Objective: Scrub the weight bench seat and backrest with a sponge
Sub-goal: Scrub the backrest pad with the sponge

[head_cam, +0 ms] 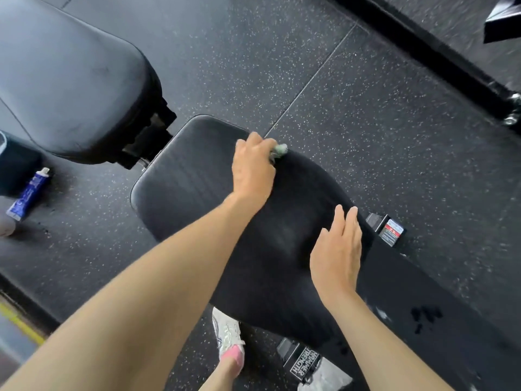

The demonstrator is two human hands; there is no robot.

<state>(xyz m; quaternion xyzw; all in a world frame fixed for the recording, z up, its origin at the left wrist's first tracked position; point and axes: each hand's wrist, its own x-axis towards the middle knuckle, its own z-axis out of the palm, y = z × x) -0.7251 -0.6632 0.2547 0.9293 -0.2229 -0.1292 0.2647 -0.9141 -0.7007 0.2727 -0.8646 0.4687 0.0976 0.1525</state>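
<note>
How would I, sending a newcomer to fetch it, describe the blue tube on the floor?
Start at the big padded backrest at upper left. Just below it, on the speckled floor beside a dark container, lies the tube. It is the only blue-and-white thing there, slim, with a pale cap.

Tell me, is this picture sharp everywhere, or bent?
Head view: the wide lens swells the near forearms; motion blur smears the top right corner and the sponge in the left hand; the seat shows a soft sheen.
</note>
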